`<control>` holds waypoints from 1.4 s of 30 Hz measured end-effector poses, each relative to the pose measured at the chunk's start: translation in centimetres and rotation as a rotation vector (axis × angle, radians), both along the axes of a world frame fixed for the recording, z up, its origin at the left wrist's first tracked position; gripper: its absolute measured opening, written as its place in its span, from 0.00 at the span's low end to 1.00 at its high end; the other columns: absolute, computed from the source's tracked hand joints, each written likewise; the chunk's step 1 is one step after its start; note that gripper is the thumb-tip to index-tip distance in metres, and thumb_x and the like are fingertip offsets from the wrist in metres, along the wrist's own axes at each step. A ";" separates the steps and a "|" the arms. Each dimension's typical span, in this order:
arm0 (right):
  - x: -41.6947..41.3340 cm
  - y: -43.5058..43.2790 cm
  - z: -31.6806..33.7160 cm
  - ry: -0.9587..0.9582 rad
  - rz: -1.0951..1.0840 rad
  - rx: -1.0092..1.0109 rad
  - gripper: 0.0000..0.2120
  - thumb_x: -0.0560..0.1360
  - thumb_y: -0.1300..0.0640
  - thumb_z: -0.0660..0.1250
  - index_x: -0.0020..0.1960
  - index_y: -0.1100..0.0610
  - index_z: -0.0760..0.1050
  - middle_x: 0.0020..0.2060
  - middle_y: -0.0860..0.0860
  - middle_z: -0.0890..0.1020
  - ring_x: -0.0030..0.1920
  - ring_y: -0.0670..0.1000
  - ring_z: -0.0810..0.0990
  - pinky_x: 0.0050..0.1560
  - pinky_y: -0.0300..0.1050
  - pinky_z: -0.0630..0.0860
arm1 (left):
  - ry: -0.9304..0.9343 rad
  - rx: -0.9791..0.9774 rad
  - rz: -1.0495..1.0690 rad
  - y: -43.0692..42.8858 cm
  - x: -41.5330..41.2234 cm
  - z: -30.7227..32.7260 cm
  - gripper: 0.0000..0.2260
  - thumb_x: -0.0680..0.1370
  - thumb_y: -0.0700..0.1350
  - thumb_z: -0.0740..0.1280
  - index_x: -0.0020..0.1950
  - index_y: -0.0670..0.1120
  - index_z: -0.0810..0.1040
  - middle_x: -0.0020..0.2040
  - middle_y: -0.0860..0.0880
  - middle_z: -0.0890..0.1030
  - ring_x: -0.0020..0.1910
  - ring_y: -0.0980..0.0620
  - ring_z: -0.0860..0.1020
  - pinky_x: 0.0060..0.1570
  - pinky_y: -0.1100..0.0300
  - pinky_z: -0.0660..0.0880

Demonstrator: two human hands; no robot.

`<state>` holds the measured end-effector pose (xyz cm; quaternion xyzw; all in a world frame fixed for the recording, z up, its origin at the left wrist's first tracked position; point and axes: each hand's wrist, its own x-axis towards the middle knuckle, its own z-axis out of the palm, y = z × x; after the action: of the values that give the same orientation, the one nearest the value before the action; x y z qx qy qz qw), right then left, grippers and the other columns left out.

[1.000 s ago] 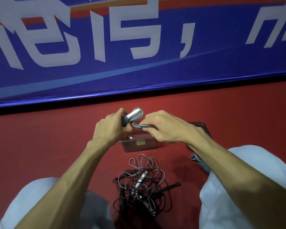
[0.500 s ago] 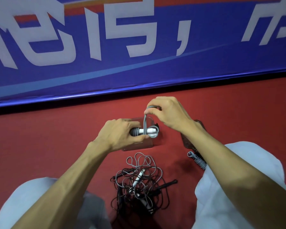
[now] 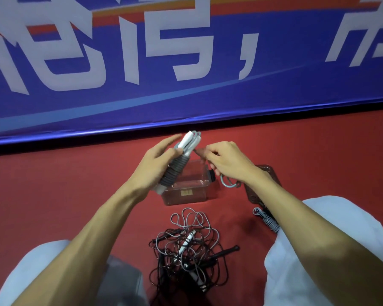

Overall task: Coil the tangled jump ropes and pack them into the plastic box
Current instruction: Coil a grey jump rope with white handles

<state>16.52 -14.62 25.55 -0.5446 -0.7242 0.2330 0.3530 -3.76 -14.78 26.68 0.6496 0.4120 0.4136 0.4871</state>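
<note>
My left hand (image 3: 156,165) grips a jump rope bundle (image 3: 176,167): grey cord wound tightly round white handles, tilted with its top pointing away from me. My right hand (image 3: 227,163) pinches the loose grey cord end just right of the bundle's top, and a small loop of cord (image 3: 229,184) hangs below that hand. Both hands hover over the clear plastic box (image 3: 187,194) on the red floor. A tangled pile of grey and black ropes (image 3: 186,247) with white and black handles lies between my knees.
The box's lid (image 3: 266,173) lies right of the box, partly under my right forearm. Another wound grey rope (image 3: 266,219) rests by my right knee. A blue banner wall (image 3: 186,96) closes off the far side of the floor.
The bundle swung from lying level in my left hand to tilting upward. My right hand came down from above the bundle to its right side, still holding the cord end.
</note>
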 end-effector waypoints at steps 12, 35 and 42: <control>-0.9 0.0 -0.5 0.032 0.225 -0.308 0.13 0.77 0.51 0.69 0.38 0.58 0.77 0.23 0.51 0.75 0.25 0.53 0.78 0.32 0.44 0.75 | -0.205 -0.182 0.311 0.5 0.2 0.4 0.09 0.79 0.47 0.66 0.43 0.44 0.80 0.33 0.40 0.79 0.22 0.46 0.73 0.21 0.61 0.70; -0.8 -1.2 0.6 -0.503 0.313 0.388 0.07 0.77 0.54 0.68 0.49 0.55 0.83 0.40 0.48 0.78 0.45 0.50 0.74 0.44 0.44 0.70 | 1.215 0.532 -0.139 1.4 -1.1 -2.5 0.18 0.78 0.61 0.64 0.66 0.58 0.69 0.58 0.53 0.79 0.54 0.46 0.78 0.41 0.56 0.68; -0.6 -0.1 0.4 -0.244 0.161 0.386 0.04 0.72 0.55 0.73 0.43 0.54 0.85 0.34 0.48 0.79 0.38 0.45 0.71 0.43 0.38 0.68 | 0.935 0.278 -0.289 0.0 0.1 -1.9 0.16 0.65 0.74 0.65 0.44 0.67 0.79 0.27 0.53 0.74 0.26 0.55 0.72 0.31 0.58 0.69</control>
<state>15.93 -14.73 25.92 -0.4319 -0.8336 0.0500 0.3407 -3.64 -14.76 24.81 0.8742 0.4330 0.0577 0.2118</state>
